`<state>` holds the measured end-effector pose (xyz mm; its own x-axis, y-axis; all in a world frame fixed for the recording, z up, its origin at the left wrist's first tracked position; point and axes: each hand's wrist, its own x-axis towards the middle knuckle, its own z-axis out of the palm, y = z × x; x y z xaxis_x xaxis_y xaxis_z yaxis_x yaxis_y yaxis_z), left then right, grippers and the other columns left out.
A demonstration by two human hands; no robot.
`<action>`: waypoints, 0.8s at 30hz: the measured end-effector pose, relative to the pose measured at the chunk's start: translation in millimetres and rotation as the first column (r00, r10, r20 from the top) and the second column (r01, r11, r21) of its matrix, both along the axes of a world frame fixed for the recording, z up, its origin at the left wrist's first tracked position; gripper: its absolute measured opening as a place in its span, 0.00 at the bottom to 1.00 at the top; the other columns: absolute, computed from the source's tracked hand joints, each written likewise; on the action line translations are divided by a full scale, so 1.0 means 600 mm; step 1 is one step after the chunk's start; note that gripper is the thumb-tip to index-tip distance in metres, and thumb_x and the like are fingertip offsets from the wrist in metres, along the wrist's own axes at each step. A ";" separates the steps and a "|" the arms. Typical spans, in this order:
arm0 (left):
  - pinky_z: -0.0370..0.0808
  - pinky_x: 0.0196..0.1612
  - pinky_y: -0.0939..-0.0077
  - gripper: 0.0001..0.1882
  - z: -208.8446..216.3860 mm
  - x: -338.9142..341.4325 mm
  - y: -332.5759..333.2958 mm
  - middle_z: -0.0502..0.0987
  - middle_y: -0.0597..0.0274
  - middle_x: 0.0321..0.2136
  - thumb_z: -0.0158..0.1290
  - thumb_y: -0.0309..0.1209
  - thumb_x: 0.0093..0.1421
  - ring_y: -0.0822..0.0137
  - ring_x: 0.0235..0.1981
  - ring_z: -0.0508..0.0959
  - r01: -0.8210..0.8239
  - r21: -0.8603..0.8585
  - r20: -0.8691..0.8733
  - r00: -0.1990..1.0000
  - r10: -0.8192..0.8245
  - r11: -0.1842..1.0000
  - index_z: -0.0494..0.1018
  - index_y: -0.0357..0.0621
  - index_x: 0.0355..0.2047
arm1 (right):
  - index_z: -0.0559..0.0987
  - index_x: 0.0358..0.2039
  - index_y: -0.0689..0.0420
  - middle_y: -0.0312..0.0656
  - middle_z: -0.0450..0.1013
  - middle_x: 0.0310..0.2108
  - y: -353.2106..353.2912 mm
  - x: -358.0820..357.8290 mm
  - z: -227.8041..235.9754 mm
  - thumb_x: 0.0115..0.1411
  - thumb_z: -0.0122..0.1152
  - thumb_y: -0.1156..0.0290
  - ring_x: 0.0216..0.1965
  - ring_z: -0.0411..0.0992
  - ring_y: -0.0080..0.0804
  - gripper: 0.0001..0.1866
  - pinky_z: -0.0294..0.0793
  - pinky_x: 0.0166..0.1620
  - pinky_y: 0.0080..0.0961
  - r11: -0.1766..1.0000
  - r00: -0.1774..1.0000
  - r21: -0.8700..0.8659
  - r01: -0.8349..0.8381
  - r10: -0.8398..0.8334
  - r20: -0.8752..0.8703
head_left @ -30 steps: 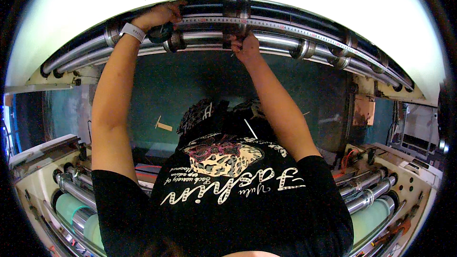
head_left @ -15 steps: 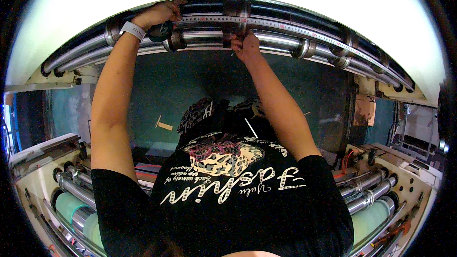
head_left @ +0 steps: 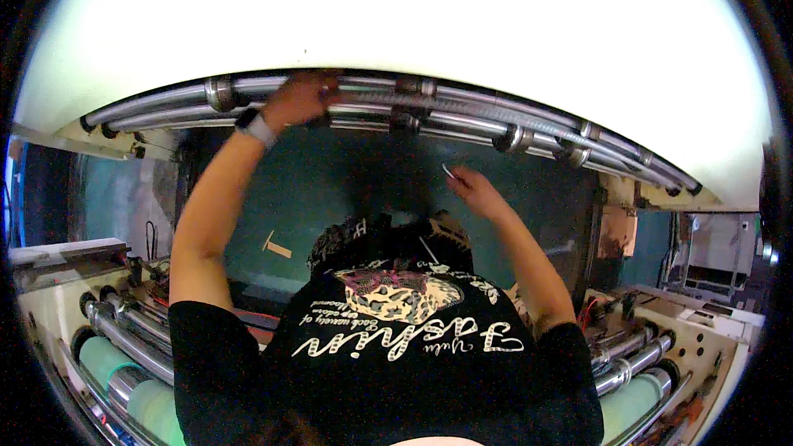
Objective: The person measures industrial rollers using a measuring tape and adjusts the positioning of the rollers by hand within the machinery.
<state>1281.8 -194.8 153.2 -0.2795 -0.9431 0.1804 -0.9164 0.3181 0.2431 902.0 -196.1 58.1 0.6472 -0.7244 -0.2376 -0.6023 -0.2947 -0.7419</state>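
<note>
Metal rollers seemingly supported the tape; left hand curled, hold unclear; right hand pinched a pale sliver.

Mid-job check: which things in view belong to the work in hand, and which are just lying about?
In use:
- measuring tape, blurred, along the metal shafts; left hand at its left end
- slim object in the right hand, too small to identify

Apparently lying about:
- tan strip on the floor
- thin pale stick at its end
</note>
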 end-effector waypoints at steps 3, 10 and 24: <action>0.67 0.42 0.56 0.37 0.019 -0.071 0.077 0.72 0.46 0.35 0.43 0.63 0.47 0.49 0.40 0.71 -0.005 0.274 0.098 0.995 -0.023 0.962 0.71 0.37 0.36 | 0.71 0.37 0.56 0.49 0.69 0.34 0.002 0.031 0.185 0.57 0.46 0.61 0.35 0.68 0.46 0.14 0.68 0.38 0.37 0.985 0.994 -0.137 -0.106 0.102 -0.036; 0.60 0.51 0.55 0.44 -0.305 -0.024 0.149 0.69 0.42 0.42 0.31 0.67 0.49 0.46 0.47 0.66 -0.201 0.564 -0.004 0.969 0.246 0.801 0.65 0.37 0.47 | 0.74 0.33 0.57 0.48 0.68 0.29 -0.067 0.140 0.171 0.55 0.47 0.64 0.34 0.67 0.46 0.11 0.68 0.36 0.38 0.858 0.984 -0.510 -0.057 -0.037 -0.173; 0.65 0.45 0.53 0.47 -0.375 0.178 0.408 0.73 0.41 0.36 0.28 0.71 0.46 0.47 0.42 0.70 -0.487 0.857 0.378 0.816 0.437 0.170 0.75 0.34 0.28 | 0.76 0.29 0.50 0.41 0.68 0.33 -0.101 0.149 0.146 0.45 0.52 0.72 0.41 0.66 0.40 0.09 0.69 0.40 0.35 0.672 0.938 -0.686 -0.278 0.037 -0.344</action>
<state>1388.6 49.7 -71.9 0.2874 -0.4417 -0.8499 -0.8275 -0.5614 0.0120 991.5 -256.7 145.5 0.7600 -0.6383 0.1223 -0.6355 -0.7693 -0.0657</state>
